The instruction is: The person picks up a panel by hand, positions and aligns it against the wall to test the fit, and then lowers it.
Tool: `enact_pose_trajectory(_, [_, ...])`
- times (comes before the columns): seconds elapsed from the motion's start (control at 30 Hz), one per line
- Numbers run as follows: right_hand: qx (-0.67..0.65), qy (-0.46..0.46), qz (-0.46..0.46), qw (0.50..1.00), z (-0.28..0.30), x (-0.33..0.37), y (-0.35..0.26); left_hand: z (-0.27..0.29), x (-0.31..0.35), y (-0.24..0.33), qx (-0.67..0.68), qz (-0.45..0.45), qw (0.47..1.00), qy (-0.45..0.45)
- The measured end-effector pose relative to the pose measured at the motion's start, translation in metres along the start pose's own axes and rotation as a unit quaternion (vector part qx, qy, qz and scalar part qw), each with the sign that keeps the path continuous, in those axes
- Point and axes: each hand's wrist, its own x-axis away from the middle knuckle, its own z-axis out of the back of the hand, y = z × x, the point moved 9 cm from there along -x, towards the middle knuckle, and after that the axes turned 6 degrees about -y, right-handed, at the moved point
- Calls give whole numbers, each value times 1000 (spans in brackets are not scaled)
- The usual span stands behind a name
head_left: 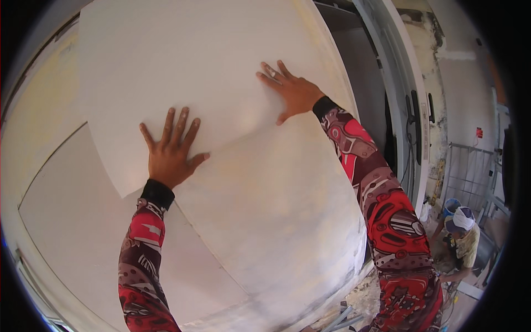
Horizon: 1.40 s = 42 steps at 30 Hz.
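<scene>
A large smooth white sheet (pixel 182 61) lies against a pale, patchy wall surface (pixel 276 205). Its lower edge runs just beneath both hands, and its lower left corner points down over a grey-white panel (pixel 94 221). My left hand (pixel 170 155) presses flat near that lower edge, fingers spread upward and thumb out to the right. Higher and further right, my right hand (pixel 293 94) also rests on the sheet, fingers fanned toward the upper left and thumb pointing down. Neither hand grasps anything. Patterned red sleeves with black cuffs cover both forearms.
On the right stands a door edge with a black handle (pixel 415 127) beside a dark opening. A person (pixel 462 238) in a head covering crouches at the lower right near a blue bucket (pixel 451 206). Metal strips (pixel 343 319) lie on the floor by the wall's base.
</scene>
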Motion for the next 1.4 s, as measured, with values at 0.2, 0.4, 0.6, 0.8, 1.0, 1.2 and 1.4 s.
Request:
enact_pose_trajectory(0.2, [19, 42, 29, 999, 7, -13, -19, 0, 9, -28, -45, 21, 999, 11])
enact_pose_trajectory(0.4, [32, 58, 56, 996, 23, -33, -79, 0, 59, -65, -64, 41, 997, -31])
enact_pose_trajectory(0.6, [25, 59, 67, 996, 37, -42, -67, 6, 42, -65, -71, 27, 996, -44])
enact_pose_trajectory(0.8, [17, 80, 55, 995, 36, -47, -62, 1, 35, -72, -68, 8, 997, -28])
enact_pose_trajectory(1.0, [41, 87, 48, 994, 48, -45, -70, -7, 28, -82, -39, -4, 999, 16])
enact_pose_trajectory(1.2, [59, 46, 11, 997, 41, -50, -69, 1, 28, -83, -36, -8, 999, 35])
enact_pose_trajectory(1.4, [53, 59, 24, 997, 38, -52, -59, 5, 20, -81, -45, 7, 999, 17])
